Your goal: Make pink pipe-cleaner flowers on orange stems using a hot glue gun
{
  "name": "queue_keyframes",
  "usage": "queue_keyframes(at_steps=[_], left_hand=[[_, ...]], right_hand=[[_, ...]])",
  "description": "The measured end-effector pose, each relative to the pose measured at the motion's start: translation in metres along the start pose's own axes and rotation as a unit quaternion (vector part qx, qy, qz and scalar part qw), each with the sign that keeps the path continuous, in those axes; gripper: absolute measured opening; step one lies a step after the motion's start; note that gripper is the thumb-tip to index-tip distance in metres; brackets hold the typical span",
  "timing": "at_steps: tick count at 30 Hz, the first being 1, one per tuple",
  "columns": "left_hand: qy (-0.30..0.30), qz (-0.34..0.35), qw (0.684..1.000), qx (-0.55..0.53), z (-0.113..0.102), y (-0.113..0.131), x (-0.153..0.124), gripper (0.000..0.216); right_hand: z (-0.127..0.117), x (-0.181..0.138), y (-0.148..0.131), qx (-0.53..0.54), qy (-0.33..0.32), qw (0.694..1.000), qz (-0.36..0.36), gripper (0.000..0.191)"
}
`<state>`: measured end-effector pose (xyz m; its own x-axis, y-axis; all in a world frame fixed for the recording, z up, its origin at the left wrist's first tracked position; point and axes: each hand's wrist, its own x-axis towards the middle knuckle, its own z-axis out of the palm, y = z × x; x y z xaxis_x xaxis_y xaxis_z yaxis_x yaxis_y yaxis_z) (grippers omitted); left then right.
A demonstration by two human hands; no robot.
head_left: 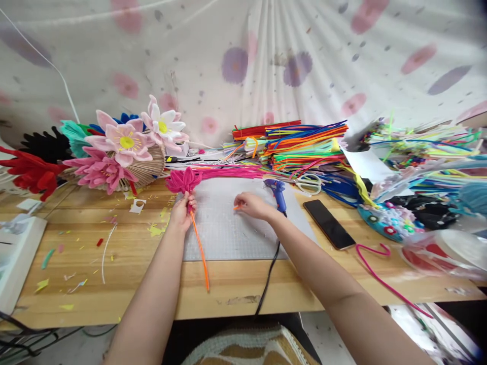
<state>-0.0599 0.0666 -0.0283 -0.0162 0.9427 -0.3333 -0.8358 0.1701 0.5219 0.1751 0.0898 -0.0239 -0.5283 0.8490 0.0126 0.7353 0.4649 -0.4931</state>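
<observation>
My left hand (182, 212) is closed round the base of a magenta pipe-cleaner flower (184, 180), its looped petals standing up above the fingers. From under that hand an orange pipe-cleaner stem (200, 251) hangs down past the mat's front edge. Over the middle of the grey cutting mat (216, 238), my right hand (249, 205) pinches a short bit of orange pipe cleaner (238, 207), most of it hidden by the fingers. Just right of this hand lies a blue glue gun (277, 194). Behind both hands runs a row of magenta pipe cleaners (232, 173).
Finished fuzzy flowers (125, 139) stand at the back left. Bundles of coloured pipe cleaners (300, 147) line the back, with scissors (309, 183) before them. A phone (329, 224) lies right of the mat. A black cord (269, 279) crosses the table edge; scraps (155, 230) litter the left.
</observation>
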Motion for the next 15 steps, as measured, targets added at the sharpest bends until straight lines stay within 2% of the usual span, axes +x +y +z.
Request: queue_keyframes(at_steps=[2, 6, 11, 15], left_hand=[[-0.010, -0.001, 1.000, -0.002, -0.001, -0.001, -0.001, 0.012], [-0.035, -0.005, 0.999, -0.010, -0.001, -0.004, -0.002, 0.020], [-0.012, -0.007, 1.000, 0.009, 0.000, -0.002, -0.002, 0.024], [-0.030, 0.011, 1.000, 0.000, 0.000, -0.002, 0.000, 0.024]], right_hand=[[-0.004, 0.021, 0.002, 0.005, 0.047, 0.999, 0.022, 0.023], [-0.013, 0.070, 0.002, -0.017, 0.120, 0.990, 0.067, 0.020], [-0.009, 0.119, 0.002, -0.114, 0.122, 0.983, 0.073, 0.030], [0.001, 0.133, 0.006, -0.198, 0.089, 0.974, 0.060, 0.035]])
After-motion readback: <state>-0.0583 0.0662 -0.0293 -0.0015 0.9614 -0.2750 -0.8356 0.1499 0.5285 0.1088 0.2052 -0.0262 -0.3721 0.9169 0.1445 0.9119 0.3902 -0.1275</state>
